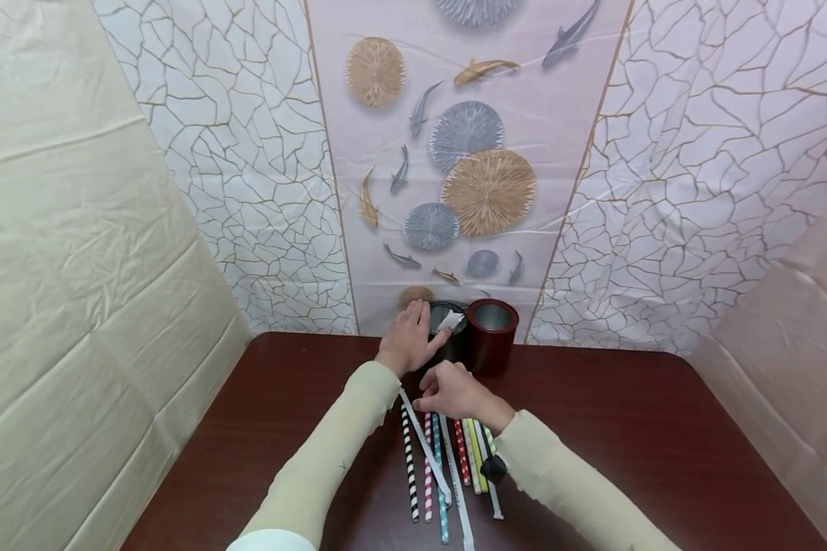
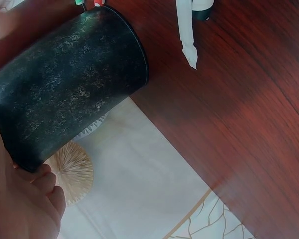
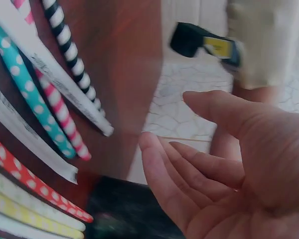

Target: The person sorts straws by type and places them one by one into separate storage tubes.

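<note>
My left hand [image 1: 408, 337] grips the side of a black cup [image 1: 448, 340] at the back of the table; in the left wrist view the black cup [image 2: 70, 99] lies against my palm, with fingertips [image 2: 42, 181] at its far side. A white scrap [image 1: 451, 320] sits in its mouth. A dark red cup [image 1: 491, 337] stands touching it on the right. My right hand [image 1: 448, 389] hovers just in front of the cups, over the top ends of a row of patterned straws [image 1: 441, 459]. In the right wrist view that hand [image 3: 204, 169] is relaxed and holds nothing.
The straws lie side by side on the dark wooden table [image 1: 627, 428]: black-striped [image 3: 72, 62], teal-dotted [image 3: 27, 94], red-dotted [image 3: 35, 186], yellow [image 3: 30, 219] and white-wrapped ones [image 3: 55, 82]. Patterned cloth walls [image 1: 482, 153] close in the back and both sides.
</note>
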Demonstrator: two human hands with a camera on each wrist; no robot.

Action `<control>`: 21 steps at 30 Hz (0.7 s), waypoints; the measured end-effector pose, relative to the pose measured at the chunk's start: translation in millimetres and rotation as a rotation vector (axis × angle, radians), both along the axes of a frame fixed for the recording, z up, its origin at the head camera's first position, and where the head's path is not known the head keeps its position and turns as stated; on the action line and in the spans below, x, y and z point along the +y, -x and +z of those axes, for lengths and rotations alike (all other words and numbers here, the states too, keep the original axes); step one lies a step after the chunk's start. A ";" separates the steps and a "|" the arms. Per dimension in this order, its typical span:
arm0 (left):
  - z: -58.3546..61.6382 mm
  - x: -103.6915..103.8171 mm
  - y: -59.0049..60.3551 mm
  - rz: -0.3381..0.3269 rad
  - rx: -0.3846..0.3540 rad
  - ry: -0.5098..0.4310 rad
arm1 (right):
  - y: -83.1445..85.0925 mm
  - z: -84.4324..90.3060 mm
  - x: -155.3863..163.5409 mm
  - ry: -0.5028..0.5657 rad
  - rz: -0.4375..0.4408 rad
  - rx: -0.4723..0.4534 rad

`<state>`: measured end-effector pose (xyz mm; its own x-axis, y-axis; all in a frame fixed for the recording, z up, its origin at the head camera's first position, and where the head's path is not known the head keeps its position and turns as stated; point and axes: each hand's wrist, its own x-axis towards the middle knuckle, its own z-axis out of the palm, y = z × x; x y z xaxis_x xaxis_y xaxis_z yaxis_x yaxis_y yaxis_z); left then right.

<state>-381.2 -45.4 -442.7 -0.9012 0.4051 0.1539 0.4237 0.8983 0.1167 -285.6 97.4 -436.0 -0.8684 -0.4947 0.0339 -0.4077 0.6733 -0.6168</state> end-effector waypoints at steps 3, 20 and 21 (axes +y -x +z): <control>-0.1 0.4 0.4 -0.001 -0.002 -0.009 | 2.6 -13.8 -5.7 -0.008 -0.015 -0.028; 3.3 -0.2 -1.9 -0.004 -0.027 -0.011 | 21.3 -52.4 -27.9 -0.032 -0.079 -0.055; 2.6 -0.2 -1.8 -0.003 -0.030 -0.009 | 21.0 -52.3 -29.0 -0.042 -0.092 -0.056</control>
<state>-379.4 -45.6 -440.1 -0.9042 0.4065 0.1309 0.4226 0.8958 0.1376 -306.7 68.4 -488.3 -0.9100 -0.4132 -0.0347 -0.3091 0.7318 -0.6074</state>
